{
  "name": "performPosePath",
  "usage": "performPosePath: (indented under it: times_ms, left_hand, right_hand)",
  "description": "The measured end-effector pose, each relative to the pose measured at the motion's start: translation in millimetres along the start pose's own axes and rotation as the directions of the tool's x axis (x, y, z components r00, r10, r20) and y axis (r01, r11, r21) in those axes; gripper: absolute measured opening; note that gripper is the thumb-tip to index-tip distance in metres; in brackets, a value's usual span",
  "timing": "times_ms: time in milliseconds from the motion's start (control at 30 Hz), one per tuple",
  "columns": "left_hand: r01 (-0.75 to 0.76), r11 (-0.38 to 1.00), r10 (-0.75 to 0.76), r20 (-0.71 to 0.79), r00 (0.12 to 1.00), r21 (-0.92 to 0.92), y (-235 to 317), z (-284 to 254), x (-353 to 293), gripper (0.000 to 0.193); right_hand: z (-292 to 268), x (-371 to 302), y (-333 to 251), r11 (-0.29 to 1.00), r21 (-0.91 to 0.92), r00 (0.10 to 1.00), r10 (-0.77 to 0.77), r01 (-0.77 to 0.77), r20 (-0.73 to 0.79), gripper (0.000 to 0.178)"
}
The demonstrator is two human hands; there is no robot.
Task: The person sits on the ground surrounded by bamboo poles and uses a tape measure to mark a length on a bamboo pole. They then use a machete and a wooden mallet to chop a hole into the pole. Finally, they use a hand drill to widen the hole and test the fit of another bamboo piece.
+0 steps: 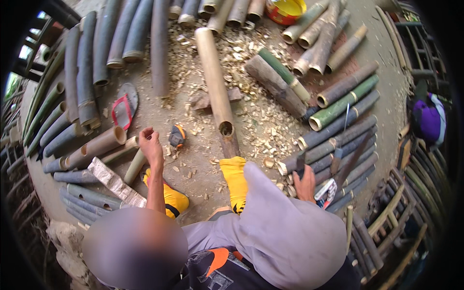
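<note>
Head: 2 hands (152, 146) (304, 184) apart, near bamboo tubes (104, 140).

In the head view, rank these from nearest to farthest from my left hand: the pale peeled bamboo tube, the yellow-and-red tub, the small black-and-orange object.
From your left hand:
1. Small black-and-orange object: just to its right, on the ground.
2. Pale peeled bamboo tube: farther right, near the middle.
3. Yellow-and-red tub: at the top edge, right of centre.

a gray sandal (126, 108) lies well apart from a red tub (280, 17).
</note>
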State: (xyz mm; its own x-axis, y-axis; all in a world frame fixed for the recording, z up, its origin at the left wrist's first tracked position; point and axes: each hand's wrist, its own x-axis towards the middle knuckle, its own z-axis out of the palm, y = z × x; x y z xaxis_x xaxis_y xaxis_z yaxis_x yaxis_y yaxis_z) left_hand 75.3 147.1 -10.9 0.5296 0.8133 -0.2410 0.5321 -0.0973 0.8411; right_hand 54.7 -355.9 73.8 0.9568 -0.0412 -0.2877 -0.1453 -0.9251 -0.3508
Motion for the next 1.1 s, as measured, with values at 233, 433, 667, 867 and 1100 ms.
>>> performPosePath:
  times_ms: [233, 433, 667, 867, 1100]
  left_hand:
    - [-0.125, 0.986, 0.123, 0.026, 0.992, 0.113, 38.1, 15.3, 4.0, 0.026]
    - [-0.116, 0.991, 0.111, 0.082, 0.99, 0.065, 15.2, 35.6, -27.2, 0.03]
    - [-0.274, 0.798, 0.399, -0.13, 0.908, 0.536, -16.6, -8.1, -26.9, 0.041]
    - [-0.131, 0.624, 0.311, -0.091, 0.946, 0.77, -55.2, -54.6, -22.4, 0.065]
    - [-0.158, 0.708, 0.374, -0.177, 0.91, 0.688, -31.6, -36.6, -30.3, 0.058]
  right_hand:
    - [-3.3, -16.0, 43.3, 0.988, -0.083, 0.991, 0.135, -0.133, 0.024, 0.042]
    - [-14.5, -10.4, 35.2, 0.952, -0.267, 0.988, 0.156, -0.152, -0.008, 0.051]
    - [-12.7, 48.1, -38.3, 0.996, -0.015, 0.988, -0.092, 0.091, -0.122, 0.043]
    - [10.9, 75.6, -73.7, 0.982, 0.129, 0.991, -0.132, 0.135, -0.035, 0.039]
    - [-14.5, 243.6, -70.8, 0.94, -0.055, 0.933, -0.341, 0.336, -0.117, 0.045]
